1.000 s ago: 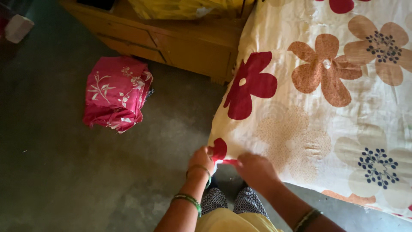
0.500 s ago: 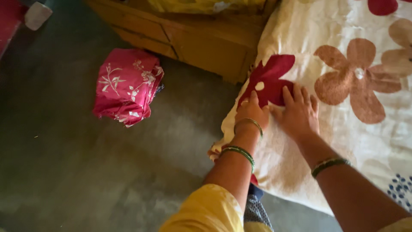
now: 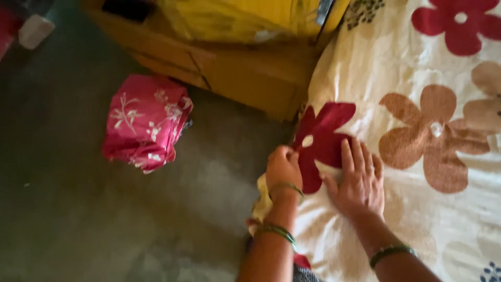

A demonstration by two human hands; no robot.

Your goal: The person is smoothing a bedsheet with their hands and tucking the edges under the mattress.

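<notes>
A cream bedsheet (image 3: 417, 219) printed with large red, brown and beige flowers covers the bed on the right. My right hand (image 3: 355, 180) lies flat on it, fingers spread, over the edge of a dark red flower. My left hand (image 3: 283, 167) is curled at the sheet's left edge beside that flower, its fingers folded over the cloth where it drops off the bed. Green bangles sit on both wrists.
A folded pink cloth bundle (image 3: 145, 121) with white flower print lies on the grey floor (image 3: 104, 224) to the left. A wooden cabinet (image 3: 235, 68) stands against the bed's head end, with yellow fabric (image 3: 235, 18) on top. A pale block (image 3: 35, 30) sits far left.
Both hands left the sheet's near corner and went up onto the bed by the red flower. The right one flattened out; the left one curled over the edge. The camera shifted.
</notes>
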